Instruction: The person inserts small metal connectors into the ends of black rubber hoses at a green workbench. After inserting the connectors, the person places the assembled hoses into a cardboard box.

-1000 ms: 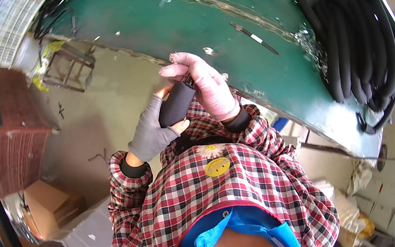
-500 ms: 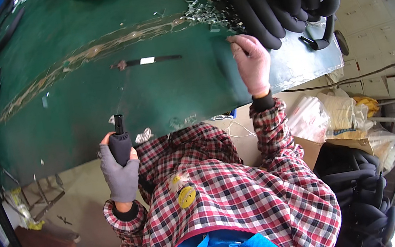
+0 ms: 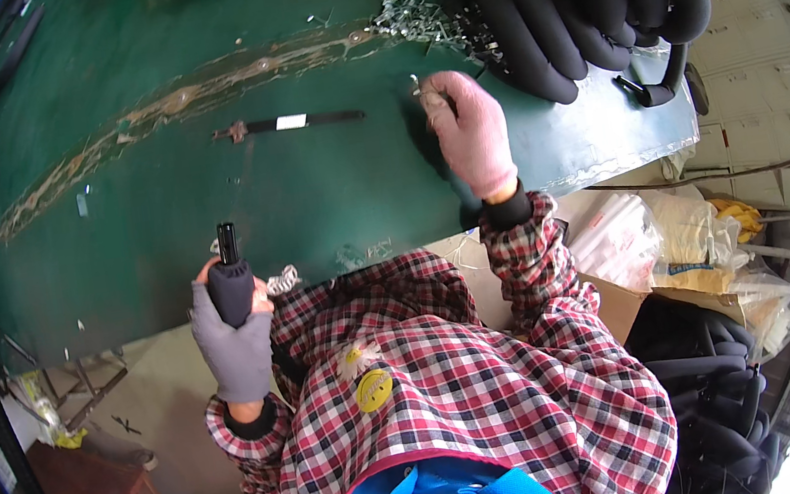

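While the left hand clamps the black padded tube at the green table's near edge, its bare end points forward, presumably gripped by the padding to leave that end free. Right hand: fingertips together, apparently on a small pale piece, near scattered metal bits. Containers: clear plastic bags by a cardboard box; contents unclear.

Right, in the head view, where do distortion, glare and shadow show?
Head view: curved black borders mark fisheye distortion; same view, pale glare on the right end of the green tabletop; same view, dark shadow left of the pink glove.
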Action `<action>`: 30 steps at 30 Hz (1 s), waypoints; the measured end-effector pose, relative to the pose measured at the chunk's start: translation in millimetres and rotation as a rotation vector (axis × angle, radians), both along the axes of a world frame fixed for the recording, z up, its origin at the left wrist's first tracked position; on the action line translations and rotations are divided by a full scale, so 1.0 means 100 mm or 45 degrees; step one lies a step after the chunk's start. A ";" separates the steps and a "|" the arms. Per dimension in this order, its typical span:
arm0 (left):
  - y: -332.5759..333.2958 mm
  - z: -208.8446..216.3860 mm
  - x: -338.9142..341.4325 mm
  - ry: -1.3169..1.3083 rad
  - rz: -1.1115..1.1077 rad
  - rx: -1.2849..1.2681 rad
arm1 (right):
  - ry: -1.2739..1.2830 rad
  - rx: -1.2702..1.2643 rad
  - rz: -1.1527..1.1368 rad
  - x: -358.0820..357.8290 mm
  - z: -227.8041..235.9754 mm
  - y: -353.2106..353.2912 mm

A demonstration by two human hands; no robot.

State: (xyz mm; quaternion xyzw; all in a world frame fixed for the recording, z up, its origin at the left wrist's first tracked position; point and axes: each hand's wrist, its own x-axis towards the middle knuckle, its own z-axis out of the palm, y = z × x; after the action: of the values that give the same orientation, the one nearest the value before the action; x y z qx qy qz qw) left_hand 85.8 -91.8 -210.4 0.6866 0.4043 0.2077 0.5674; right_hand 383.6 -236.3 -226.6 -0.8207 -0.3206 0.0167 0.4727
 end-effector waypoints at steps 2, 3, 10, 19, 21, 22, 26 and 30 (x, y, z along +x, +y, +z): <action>0.02 0.05 -0.04 -0.065 -0.028 -0.048 | 0.305 0.139 0.266 -0.44 0.04 0.01; 0.02 0.08 -0.07 -0.091 0.002 -0.082 | 0.155 0.144 0.389 -0.68 0.02 0.08; -0.13 0.18 -0.19 -0.265 0.229 -0.149 | 0.200 0.808 0.837 -1.84 -0.26 0.59; -0.32 -0.13 -0.25 -0.587 0.361 -0.166 | -0.346 0.516 0.856 -1.76 -0.26 0.51; -0.32 -0.15 -0.25 -0.581 0.354 -0.234 | -0.287 0.430 0.851 -1.76 -0.28 0.50; -0.31 -0.15 -0.25 -0.530 0.389 -0.189 | -0.184 0.442 0.876 -1.77 -0.29 0.50; -0.25 -0.17 -0.28 -0.326 0.302 -0.088 | 0.198 0.435 0.847 -1.86 -0.39 0.51; -0.24 -0.18 -0.33 -0.297 0.177 -0.012 | 0.800 0.525 0.899 -1.90 -0.49 0.45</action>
State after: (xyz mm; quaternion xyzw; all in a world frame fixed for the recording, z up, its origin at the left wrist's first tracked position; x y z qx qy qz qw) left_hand 53.3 -115.6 -228.1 0.6254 0.3833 0.3231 0.5980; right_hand 193.3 -191.1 -275.4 -0.5074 -0.4173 0.3575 0.6638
